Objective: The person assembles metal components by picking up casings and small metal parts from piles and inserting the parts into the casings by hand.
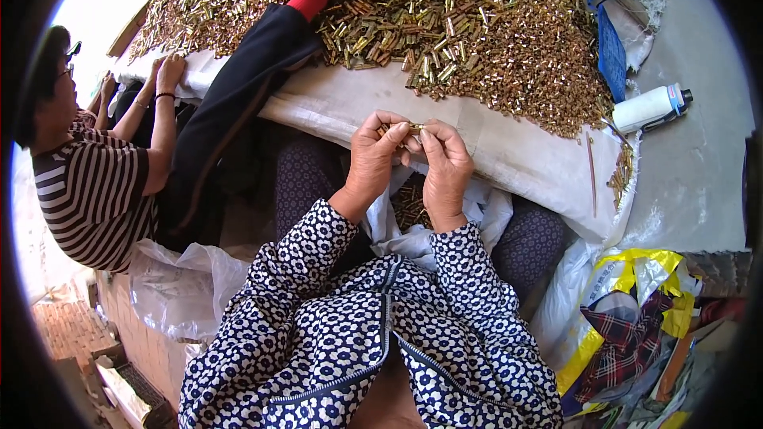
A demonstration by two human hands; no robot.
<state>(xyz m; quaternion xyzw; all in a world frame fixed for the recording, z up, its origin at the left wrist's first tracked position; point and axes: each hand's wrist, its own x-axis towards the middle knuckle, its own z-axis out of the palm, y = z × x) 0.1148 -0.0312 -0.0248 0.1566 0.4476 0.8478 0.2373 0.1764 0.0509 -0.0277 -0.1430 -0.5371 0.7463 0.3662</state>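
Observation:
My left hand point(370, 160) and my right hand point(447, 171) meet above the near edge of the table, fingertips almost touching. Between them is a small brass-coloured metal piece point(416, 129), which both hands pinch with thumb and fingers. More brass-coloured metal shows among the left fingers, but the fingers partly cover it. Below my hands, an open white bag point(494, 210) lies in my lap with many small brass-coloured metal pieces point(408, 208) inside. Beyond my hands spreads a large heap of brass-coloured tubular pieces point(445, 20), with shorter copper-coloured pieces point(548, 59) on its right side.
A dark trouser leg point(238, 103) with a red sock stretches over the pale table cover point(318, 107). At left sits a person in a striped top point(95, 191), hands at the heap. A white bottle point(648, 109), thin stick point(591, 175) and yellow-white bag point(580, 357) are at right.

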